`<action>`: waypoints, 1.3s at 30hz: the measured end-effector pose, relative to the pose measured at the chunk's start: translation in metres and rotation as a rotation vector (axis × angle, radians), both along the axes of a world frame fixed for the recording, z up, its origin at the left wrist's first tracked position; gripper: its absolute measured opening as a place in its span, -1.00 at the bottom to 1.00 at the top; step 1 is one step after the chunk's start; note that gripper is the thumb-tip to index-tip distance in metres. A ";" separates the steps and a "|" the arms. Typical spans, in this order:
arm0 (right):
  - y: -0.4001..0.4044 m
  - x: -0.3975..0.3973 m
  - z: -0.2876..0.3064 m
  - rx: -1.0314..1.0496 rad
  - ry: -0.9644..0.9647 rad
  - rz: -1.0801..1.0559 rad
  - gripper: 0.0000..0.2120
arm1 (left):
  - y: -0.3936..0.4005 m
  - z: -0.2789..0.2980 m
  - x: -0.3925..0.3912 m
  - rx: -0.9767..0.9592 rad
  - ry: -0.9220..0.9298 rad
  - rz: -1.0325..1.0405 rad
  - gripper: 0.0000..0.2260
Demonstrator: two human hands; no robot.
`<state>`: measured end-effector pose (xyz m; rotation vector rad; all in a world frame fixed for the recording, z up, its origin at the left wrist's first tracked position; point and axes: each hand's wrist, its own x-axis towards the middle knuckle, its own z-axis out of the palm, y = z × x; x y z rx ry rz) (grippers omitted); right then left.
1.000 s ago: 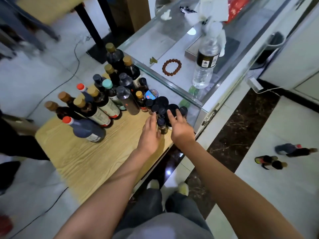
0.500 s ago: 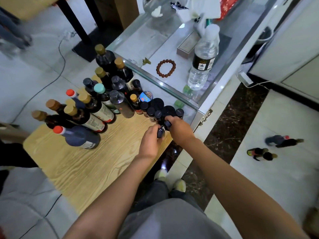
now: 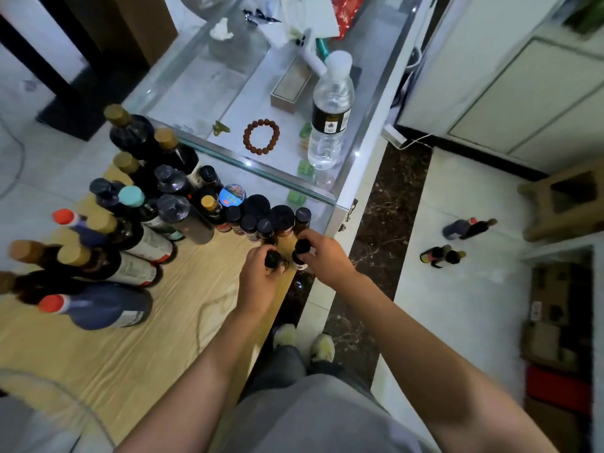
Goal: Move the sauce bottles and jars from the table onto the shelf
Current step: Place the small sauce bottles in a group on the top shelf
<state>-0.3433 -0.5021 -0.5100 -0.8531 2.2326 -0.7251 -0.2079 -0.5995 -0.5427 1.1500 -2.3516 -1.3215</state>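
- Your left hand [image 3: 261, 276], centre of the frame, grips one small dark jar [image 3: 274, 259]; your right hand [image 3: 323, 256] holds a second jar [image 3: 301, 253] just beside it, at the wooden table's [image 3: 137, 348] near right edge.
- Lift both straight up, so you don't knock the row of small jars [image 3: 261, 220] just behind.
- Half a second ago both jars sat closer to that row; they've drawn toward you.
- The tall bottles [image 3: 130, 230] at left stand as before.

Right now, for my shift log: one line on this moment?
left hand grips small dark-capped jar | right hand grips second small jar | both near wooden table edge | other bottles wait
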 end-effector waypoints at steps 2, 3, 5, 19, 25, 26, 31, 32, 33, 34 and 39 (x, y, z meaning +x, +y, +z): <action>0.014 -0.002 0.003 -0.057 -0.068 -0.089 -0.63 | 0.001 0.009 -0.005 0.097 0.051 -0.005 -0.61; 0.021 -0.003 0.005 -0.090 -0.096 -0.139 -0.64 | 0.003 0.014 -0.008 0.153 0.070 -0.007 -0.57; 0.038 -0.006 0.012 -0.150 -0.160 -0.257 -0.62 | 0.009 0.025 -0.015 0.257 0.109 -0.026 -0.53; 0.210 -0.032 0.112 -0.563 -0.097 -0.817 -0.72 | 0.142 0.115 -0.129 0.430 0.291 -0.506 -0.65; 0.316 -0.044 0.162 -0.687 0.105 -1.029 -0.72 | 0.246 0.175 -0.179 0.429 0.343 -0.749 -0.66; 0.334 -0.044 0.171 -0.693 0.148 -1.058 -0.72 | 0.264 0.184 -0.186 0.414 0.354 -0.796 -0.67; 0.424 -0.047 0.210 -0.714 0.336 -1.126 -0.71 | 0.357 0.224 -0.214 0.353 0.438 -1.013 -0.67; 0.441 -0.046 0.217 -0.721 0.369 -1.143 -0.71 | 0.376 0.230 -0.220 0.346 0.450 -1.047 -0.67; 0.459 -0.045 0.224 -0.730 0.398 -1.159 -0.71 | 0.395 0.237 -0.226 0.336 0.464 -1.081 -0.66; 0.473 -0.044 0.230 -0.733 0.415 -1.175 -0.71 | 0.411 0.243 -0.232 0.313 0.475 -1.111 -0.65; 0.550 -0.036 0.262 -0.736 0.534 -1.267 -0.75 | 0.496 0.279 -0.254 0.306 0.527 -1.247 -0.60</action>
